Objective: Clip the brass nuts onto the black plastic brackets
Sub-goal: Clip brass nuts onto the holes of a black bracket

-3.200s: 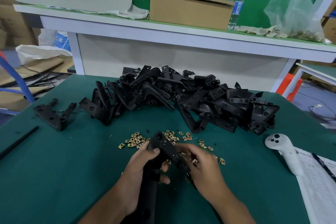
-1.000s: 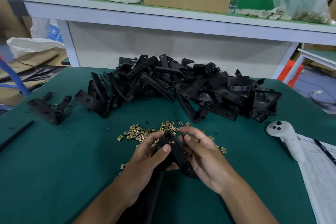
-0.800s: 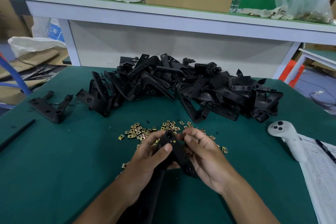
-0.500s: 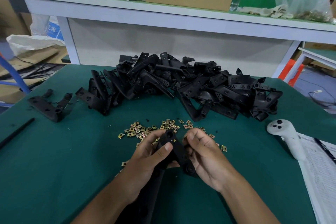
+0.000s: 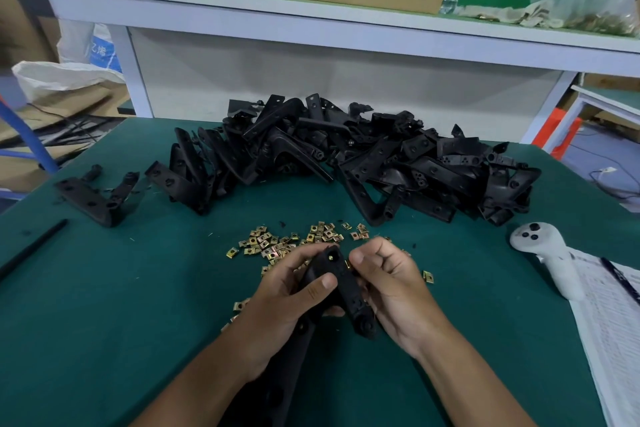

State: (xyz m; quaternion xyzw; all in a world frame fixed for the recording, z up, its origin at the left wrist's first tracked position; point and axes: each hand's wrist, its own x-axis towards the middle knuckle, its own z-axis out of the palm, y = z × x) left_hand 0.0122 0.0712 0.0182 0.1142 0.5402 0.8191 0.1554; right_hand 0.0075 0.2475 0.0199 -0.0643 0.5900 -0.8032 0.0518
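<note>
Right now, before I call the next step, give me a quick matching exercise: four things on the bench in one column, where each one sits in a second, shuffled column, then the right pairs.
Things:
1. held bracket
2. loose brass nuts
3. white controller
4. lone bracket

Places:
A. on the green mat at the far left, apart from the pile
B. gripped in the left hand, with the right hand at its edge
C. at the right, beside the printed sheet
D. scattered on the mat in front of the bracket pile

Pairs: 1-B, 2-D, 3-C, 4-A
</note>
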